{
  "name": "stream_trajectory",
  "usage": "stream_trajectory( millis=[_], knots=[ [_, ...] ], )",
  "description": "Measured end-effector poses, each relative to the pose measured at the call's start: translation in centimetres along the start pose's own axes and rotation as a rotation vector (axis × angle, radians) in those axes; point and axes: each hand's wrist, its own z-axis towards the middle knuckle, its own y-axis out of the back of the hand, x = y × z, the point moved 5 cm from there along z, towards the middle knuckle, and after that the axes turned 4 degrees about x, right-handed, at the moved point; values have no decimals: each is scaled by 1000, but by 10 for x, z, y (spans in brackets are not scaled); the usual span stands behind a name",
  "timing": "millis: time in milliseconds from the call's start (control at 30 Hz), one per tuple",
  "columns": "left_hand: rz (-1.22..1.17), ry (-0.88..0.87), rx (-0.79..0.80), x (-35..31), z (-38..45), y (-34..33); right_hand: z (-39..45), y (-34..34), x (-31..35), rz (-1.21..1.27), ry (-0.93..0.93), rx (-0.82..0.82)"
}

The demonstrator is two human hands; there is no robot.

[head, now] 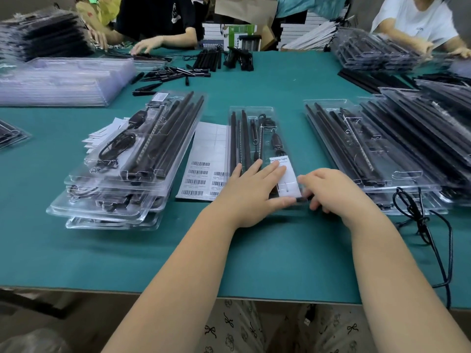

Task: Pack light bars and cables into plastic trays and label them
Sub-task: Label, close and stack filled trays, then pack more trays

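A clear plastic tray (254, 118) lies in front of me on the green table, holding black light bars (245, 138) and a coiled black cable (276, 138). A white label (289, 184) sits on its near right corner. My left hand (251, 191) lies flat on the tray's near end, fingers straight, fingertips on the label. My right hand (331, 189) has its fingers curled at the tray's near right edge, gripping it. A sheet of barcode stickers (204, 171) lies just left of the tray.
A pile of packed trays (132, 159) is at the left, another pile (397, 141) at the right. Empty clear trays (63, 80) are stacked far left. Loose black parts (175, 72) lie at the back. A black cable (423, 225) hangs over the near right edge. Other people work across the table.
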Motion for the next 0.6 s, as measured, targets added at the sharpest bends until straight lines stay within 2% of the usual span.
stream_trajectory(
  millis=[100, 233, 400, 500, 600],
  knots=[
    [-68, 5, -16, -2, 1, 3, 0, 1, -1, 227, -41, -3],
    [-219, -1, -77, -2, 0, 10, -4, -3, 1, 163, 78, 76],
    [-257, -4, -77, -2, -2, 13, -4, 1, 9, 165, 230, -83],
    [-268, -2, -75, -2, -2, 13, -3, -1, 10, 202, 234, -83],
    [-258, 3, -80, -2, -2, 13, -1, -6, 7, 269, 199, 9]
  ],
)
